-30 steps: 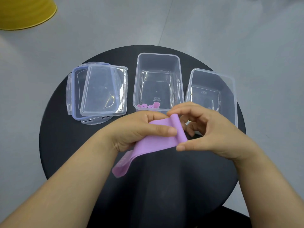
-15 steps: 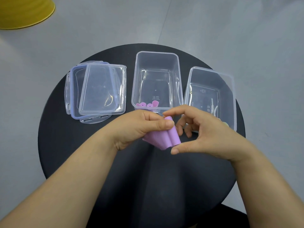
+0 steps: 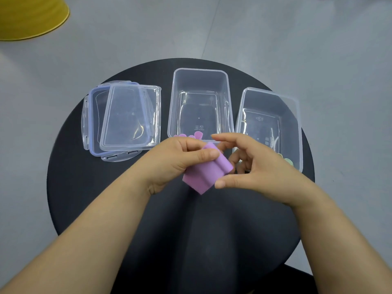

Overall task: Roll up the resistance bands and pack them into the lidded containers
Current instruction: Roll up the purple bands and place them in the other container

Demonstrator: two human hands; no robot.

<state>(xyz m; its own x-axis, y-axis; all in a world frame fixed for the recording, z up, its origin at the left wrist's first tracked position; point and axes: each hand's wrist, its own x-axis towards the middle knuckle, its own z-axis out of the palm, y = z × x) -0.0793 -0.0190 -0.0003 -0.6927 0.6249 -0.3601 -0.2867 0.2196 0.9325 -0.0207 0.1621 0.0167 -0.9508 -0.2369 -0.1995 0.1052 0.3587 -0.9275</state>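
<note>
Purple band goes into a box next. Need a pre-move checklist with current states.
1. Purple band fully rolled: not ok, a flat tail sticks out below the roll.
2. Grip: ok, left hand grips it with the thumb on top; right hand curls round the roll's end.
3. Middle container open: ok, no lid; pink rolls at its near end.
4. Right container open: ok; greenish rolls in its near corner.
5. Lids at hand: ok, stacked on the table, left of the containers.
6. Roll tight enough to hold: cannot tell.
</note>
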